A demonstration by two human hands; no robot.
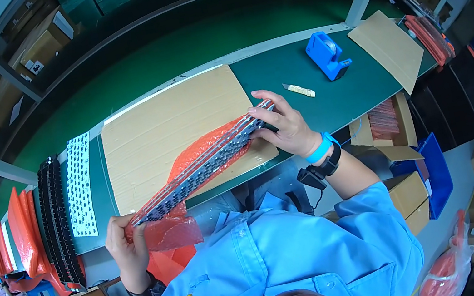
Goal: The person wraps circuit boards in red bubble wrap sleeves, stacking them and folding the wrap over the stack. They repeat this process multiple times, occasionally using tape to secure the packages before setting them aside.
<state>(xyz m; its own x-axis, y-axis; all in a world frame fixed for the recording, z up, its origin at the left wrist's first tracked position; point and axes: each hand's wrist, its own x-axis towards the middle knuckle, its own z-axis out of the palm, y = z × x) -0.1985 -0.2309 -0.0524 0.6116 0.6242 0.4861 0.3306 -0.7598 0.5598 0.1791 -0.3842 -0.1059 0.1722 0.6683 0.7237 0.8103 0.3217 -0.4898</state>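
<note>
A thin stack of circuit board panels (203,173), studded with black parts, is held tilted on edge over the near side of the workbench. My left hand (126,247) grips its lower left end. At the upper right end, my right hand (287,126) pinches the stack between thumb and fingers. Red bubble wrap (191,157) lies against the far side of the panels, and more of it hangs down near my left hand. Beneath the stack, a flat cardboard sheet (139,130) covers the middle of the green bench (256,78).
Right of the cardboard lie a utility knife (301,90) and a blue tape dispenser (328,59). To the left are a white panel with black parts (80,188), black panels standing in a row (57,224) and red bubble-wrapped packs (25,233). Open cardboard box (404,118) at right.
</note>
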